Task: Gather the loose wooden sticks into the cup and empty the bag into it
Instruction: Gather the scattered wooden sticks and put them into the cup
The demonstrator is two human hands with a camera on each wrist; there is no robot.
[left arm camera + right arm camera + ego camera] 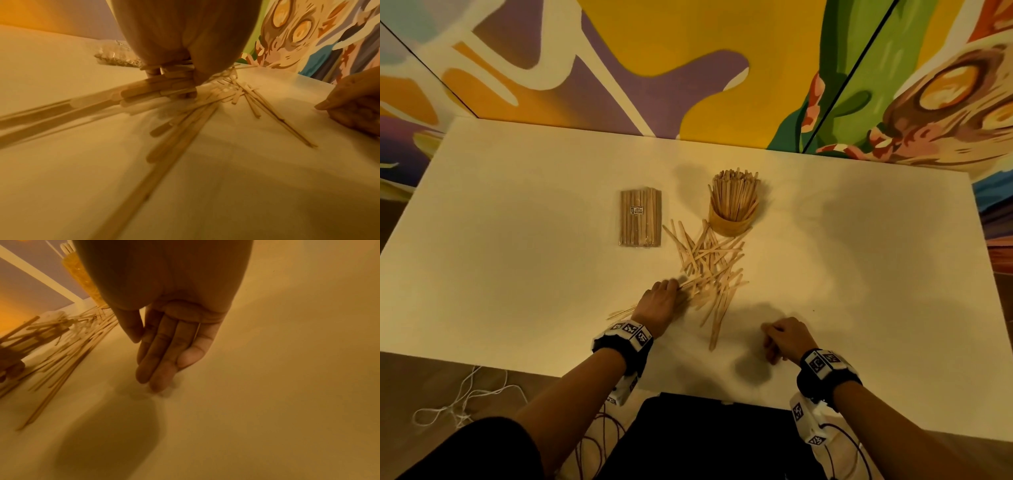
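Note:
A wooden cup (731,224) packed with upright sticks stands mid-table. Left of it lies a clear bag (640,217) of sticks, flat and sealed. A pile of loose wooden sticks (709,270) spreads from the cup toward me. At the pile's near left edge, my left hand (671,291) grips a bunch of sticks (152,89), with fingers curled round them. Their ends stick out past the wrist. To the right of the pile, my right hand (772,342) holds nothing. Its fingers (160,356) are nearly straight, with tips touching the table.
The white table (517,240) backs onto a painted wall. White cord (465,401) and dark cables lie on the floor by the near left edge. A black object (705,435) sits below the table's near edge.

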